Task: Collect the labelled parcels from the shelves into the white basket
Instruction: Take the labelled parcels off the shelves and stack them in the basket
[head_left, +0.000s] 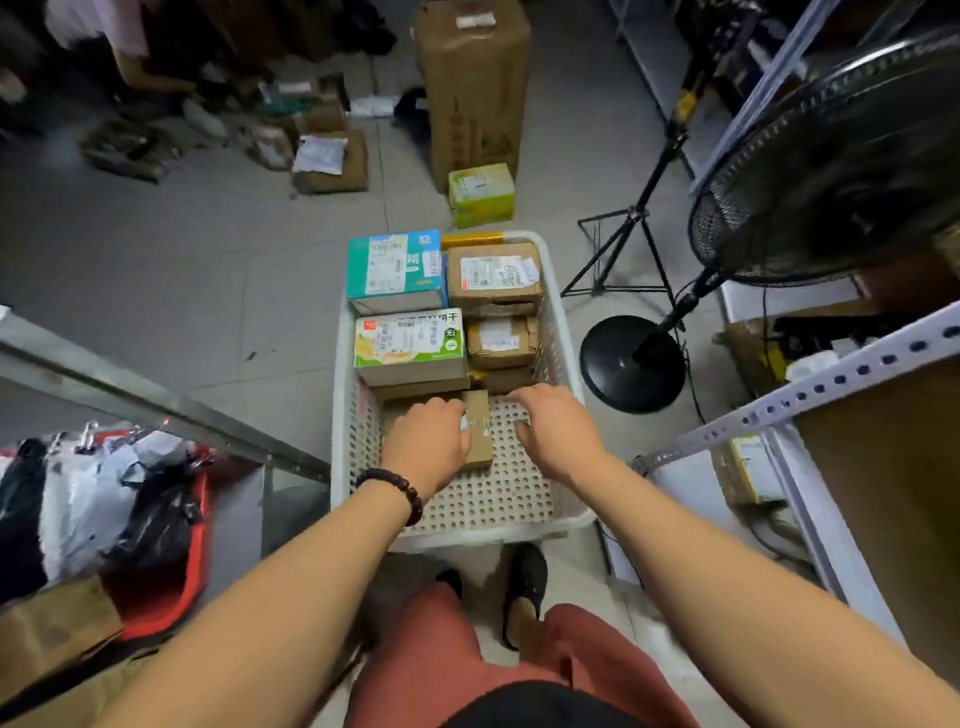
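The white basket (343, 395) stands on the floor in front of me, its far half packed with several labelled parcels. Among them are a teal box (397, 270), a green and white box (410, 345) and a brown taped box (493, 275). My left hand (426, 441) grips a small brown cardboard parcel (479, 431) that lies on the basket's perforated bottom. My right hand (556, 428) hovers just right of that parcel with its fingers spread and nothing in it.
A black pedestal fan (831, 161) with its round base (631, 364) and a tripod (623, 244) stand right of the basket. Metal shelving (831, 384) flanks the right side, a rail (156, 400) the left. A red tub (171, 525) of bagged goods sits at left. More boxes litter the far floor.
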